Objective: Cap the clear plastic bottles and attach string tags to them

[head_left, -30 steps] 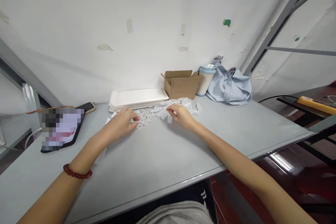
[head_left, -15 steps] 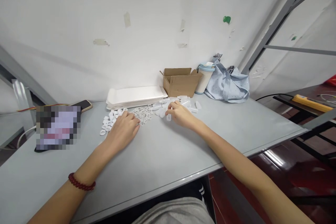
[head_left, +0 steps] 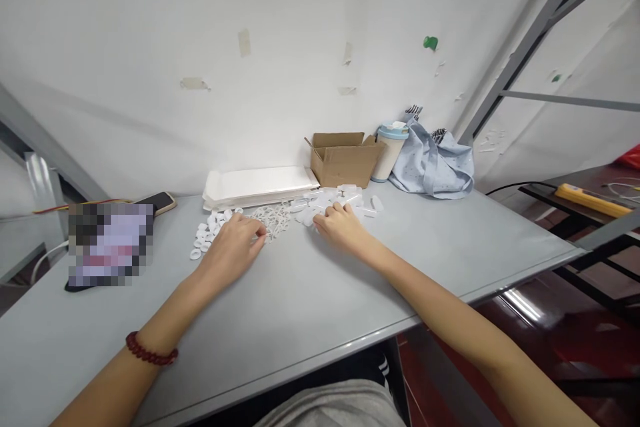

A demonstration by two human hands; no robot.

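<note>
My left hand rests on the grey table with its fingers curled, fingertips at the edge of a heap of small white plastic rings. More white caps lie just left of it. My right hand has its fingers bent down into a pile of small clear plastic tubes; what they hold, if anything, is hidden. A red bead bracelet is on my left wrist.
A stack of white trays lies against the wall. Right of it stand an open cardboard box, a lidded cup and a light blue cloth bag. A phone and a blurred dark item are at left.
My right hand has lowered onto the clear tube pile, and the tube it held up a second ago no longer shows. My left hand has drawn slightly back from the rings.
</note>
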